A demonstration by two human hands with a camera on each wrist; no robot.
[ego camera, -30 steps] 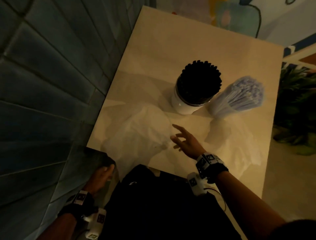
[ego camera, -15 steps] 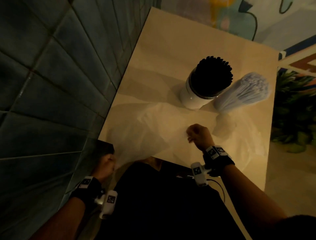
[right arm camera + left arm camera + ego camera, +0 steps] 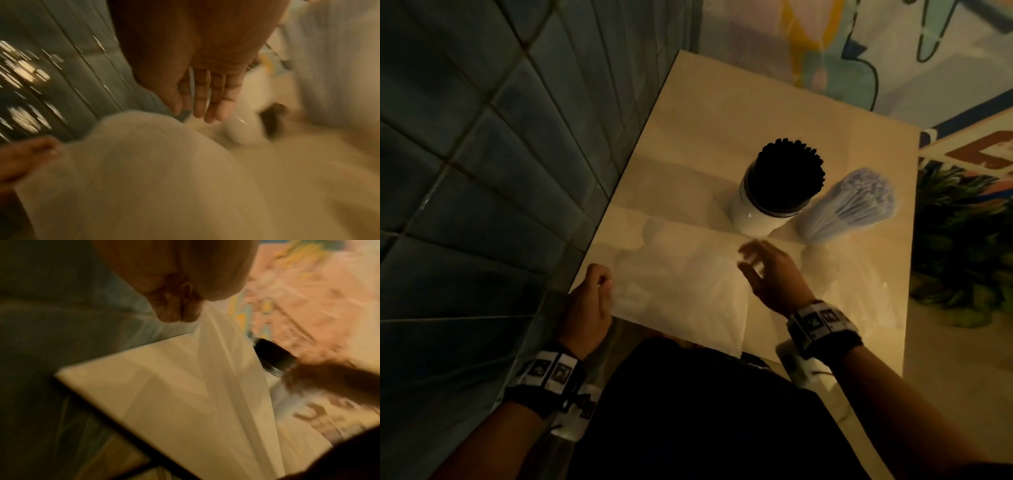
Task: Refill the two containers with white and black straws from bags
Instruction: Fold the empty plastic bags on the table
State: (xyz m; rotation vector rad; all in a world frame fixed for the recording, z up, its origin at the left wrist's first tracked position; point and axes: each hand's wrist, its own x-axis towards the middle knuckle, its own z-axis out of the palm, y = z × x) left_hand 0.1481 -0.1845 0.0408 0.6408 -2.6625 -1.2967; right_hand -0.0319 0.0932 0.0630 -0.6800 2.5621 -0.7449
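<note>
Straws fill both containers on a pale table [image 3: 722,113] pushed against a grey-green tiled wall [image 3: 482,154]; a painted wall [image 3: 859,51] runs along the far edge and a leafy plant [image 3: 962,240] sits off the right side. Light is dim and warm.

Black straws [image 3: 787,171] stand packed upright in a white jar [image 3: 753,214], just past the right hand's fingertips. White straws [image 3: 856,202] fan out of a clear container [image 3: 815,231] touching the jar on its right; its outline is hard to make out. A thin, translucent bag [image 3: 681,291] lies slack on the table between the two hands, its near end hanging over the table edge.

Left hand [image 3: 589,308] is at the near left corner of the table, fingers [image 3: 176,311] curled tight and pinching a gathered edge of the bag [image 3: 216,369]. Right hand [image 3: 770,274] hovers over the bag's right part, fingers [image 3: 205,97] straight and close together, holding nothing; it is blurred, and whether it touches the bag cannot be told.
</note>
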